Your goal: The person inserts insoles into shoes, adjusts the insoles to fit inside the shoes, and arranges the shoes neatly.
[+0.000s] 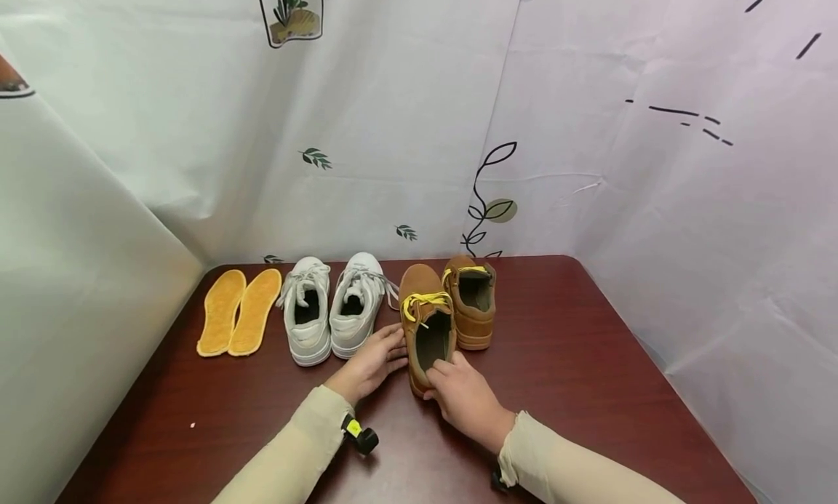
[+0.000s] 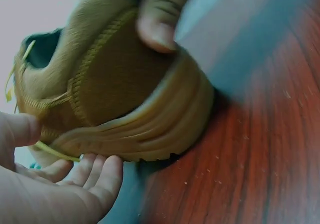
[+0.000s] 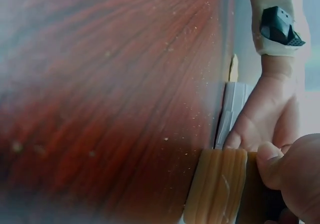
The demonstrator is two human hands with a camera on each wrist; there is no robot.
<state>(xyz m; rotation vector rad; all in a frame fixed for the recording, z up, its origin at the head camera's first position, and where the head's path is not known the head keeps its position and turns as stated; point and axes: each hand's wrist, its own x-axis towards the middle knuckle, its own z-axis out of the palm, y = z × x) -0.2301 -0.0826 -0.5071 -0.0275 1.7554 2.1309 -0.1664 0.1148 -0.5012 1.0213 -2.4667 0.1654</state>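
Observation:
A brown shoe (image 1: 419, 278) with yellow laces points its toe toward the back wall, its heel nearest me. At that heel my right hand (image 1: 468, 398) pinches the collar, thumb outside and fingers over the opening. My left hand (image 1: 373, 362) touches the shoe's left side with extended fingers; in the left wrist view those fingertips (image 2: 112, 169) lie along the tan sole. Just right of this shoe stands its match, a second brown shoe (image 1: 474, 326), toe also to the back. The right wrist view shows the thumb (image 3: 270, 166) against the heel.
Two white sneakers (image 1: 310, 337) with laces stand left of the brown pair. Farther left, two orange-yellow insoles (image 1: 222, 308) lie side by side on the dark red table (image 1: 576, 358). White patterned cloth (image 1: 406, 126) hangs behind and at both sides.

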